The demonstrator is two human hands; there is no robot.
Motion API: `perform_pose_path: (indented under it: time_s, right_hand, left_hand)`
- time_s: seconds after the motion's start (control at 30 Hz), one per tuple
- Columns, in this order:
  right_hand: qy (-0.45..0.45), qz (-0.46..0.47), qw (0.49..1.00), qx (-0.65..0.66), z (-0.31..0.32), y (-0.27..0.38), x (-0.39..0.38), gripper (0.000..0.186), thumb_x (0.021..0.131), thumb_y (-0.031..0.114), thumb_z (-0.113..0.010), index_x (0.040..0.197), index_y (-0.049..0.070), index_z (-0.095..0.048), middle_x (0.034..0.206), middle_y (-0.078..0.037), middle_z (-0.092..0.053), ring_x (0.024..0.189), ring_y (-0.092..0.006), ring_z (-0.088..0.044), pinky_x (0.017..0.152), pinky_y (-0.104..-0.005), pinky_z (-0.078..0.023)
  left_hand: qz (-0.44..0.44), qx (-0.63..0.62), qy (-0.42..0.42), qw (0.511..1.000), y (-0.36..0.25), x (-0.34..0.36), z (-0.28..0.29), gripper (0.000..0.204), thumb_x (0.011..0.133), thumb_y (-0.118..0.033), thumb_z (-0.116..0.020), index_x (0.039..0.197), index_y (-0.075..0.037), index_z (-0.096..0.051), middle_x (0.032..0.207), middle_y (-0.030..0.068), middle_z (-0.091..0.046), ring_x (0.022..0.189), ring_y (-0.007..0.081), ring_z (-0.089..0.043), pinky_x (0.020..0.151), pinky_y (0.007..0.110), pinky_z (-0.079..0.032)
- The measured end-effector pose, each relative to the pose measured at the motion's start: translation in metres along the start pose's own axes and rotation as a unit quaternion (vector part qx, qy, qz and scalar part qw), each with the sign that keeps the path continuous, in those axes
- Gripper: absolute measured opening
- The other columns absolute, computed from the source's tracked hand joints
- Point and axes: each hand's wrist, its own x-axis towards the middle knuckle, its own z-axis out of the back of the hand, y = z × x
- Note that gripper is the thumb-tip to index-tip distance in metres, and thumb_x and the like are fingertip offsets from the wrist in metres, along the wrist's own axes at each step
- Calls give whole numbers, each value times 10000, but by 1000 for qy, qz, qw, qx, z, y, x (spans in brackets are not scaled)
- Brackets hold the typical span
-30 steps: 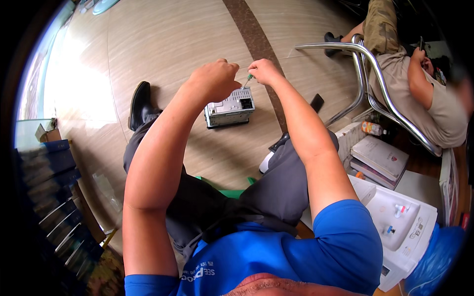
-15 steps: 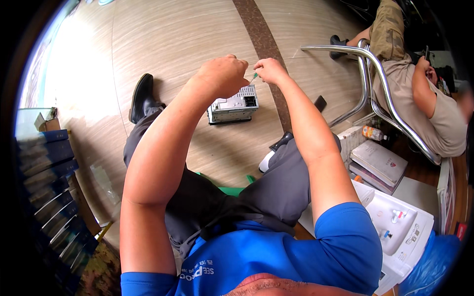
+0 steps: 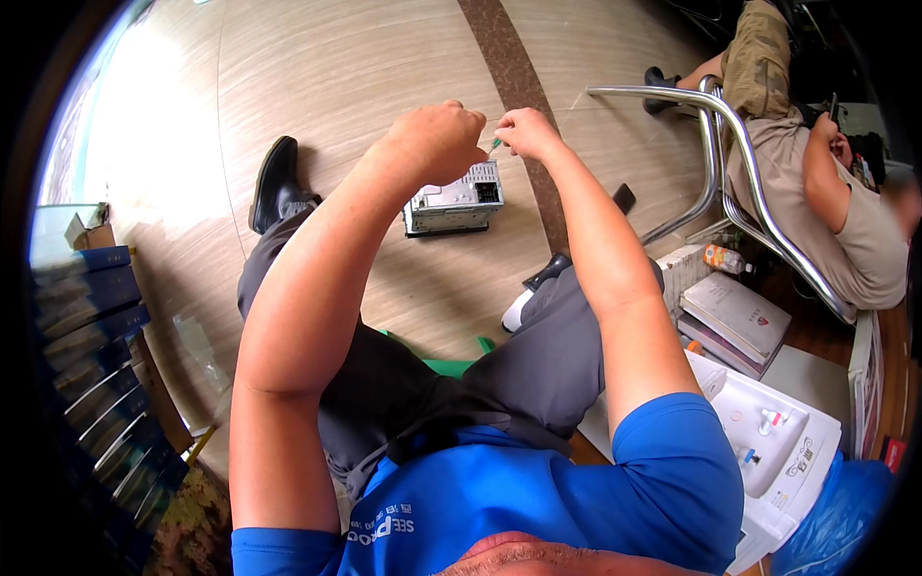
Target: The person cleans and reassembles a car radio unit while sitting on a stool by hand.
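Note:
A silver, box-shaped car stereo (image 3: 451, 213) rests on the floor between my feet. Slots and a black connector socket show on its upper side. Over its far left part is my left hand (image 3: 439, 142), fingers curled inward; whatever they grip is hidden beneath the hand. Just beyond the stereo's far right corner, my right hand (image 3: 526, 132) pinches a small green-handled screwdriver (image 3: 497, 144). Its thin shaft slants down toward the stereo's top, but I cannot tell whether the tip touches.
A dark flat object (image 3: 623, 199) lies on the floor at the right, near a chrome chair frame (image 3: 715, 96). Beyond it another person (image 3: 807, 182) sits. Books (image 3: 738, 312), a bottle (image 3: 727, 258) and a white water dispenser (image 3: 802, 437) stand at my right; blue binders (image 3: 101, 288) at my left.
Both hands keep their grip and have barely shifted beside the stereo. The whole view has moved very slightly.

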Motion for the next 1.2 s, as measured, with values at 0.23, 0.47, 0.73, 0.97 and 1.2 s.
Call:
perform_pose_path:
  time_s: [0.23,0.47,0.73,0.97,1.2]
  right_hand:
    - [3,19,999,33,-2,3,-3,241,826,212,-647,1000,68,-731,945,-160,-711,871,-260,-688,795,-370,-539]
    - [3,0,1000,-17,0,1,-1,220,810,203,-661,962,60,-732,927,-161,-711,889,-279,-685,807,-380,-538]
    - [-8,20,1000,3,-3,6,-1,220,804,211,-668,964,76,-735,957,-143,-711,911,-281,-680,823,-385,-536]
    - [5,-7,999,-32,0,8,-3,219,816,214,-645,958,71,-731,950,-142,-709,910,-290,-677,825,-386,-533]
    - [-11,5,1000,5,0,11,-10,208,828,216,-639,956,83,-735,967,-146,-707,918,-285,-677,825,-383,-533]
  left_hand:
    - [-1,0,-4,1000,0,-2,0,422,880,-267,-645,1214,-18,-575,1149,191,-624,1097,342,-585,932,422,-478]
    - [-16,14,-17,1000,2,0,-3,327,902,-293,-601,1110,-41,-620,1144,182,-632,1077,325,-612,899,423,-507]
    - [-1,10,-8,1000,2,-3,1,423,880,-270,-640,1216,-20,-575,1154,193,-622,1094,341,-589,931,423,-480]
    - [-2,1,-9,1000,2,-3,1,425,879,-264,-640,1222,-23,-573,1159,194,-620,1104,338,-584,936,421,-476]
    - [-2,6,-5,1000,3,-3,-2,447,885,-266,-635,1256,-32,-554,1183,187,-613,1129,327,-573,947,413,-471]
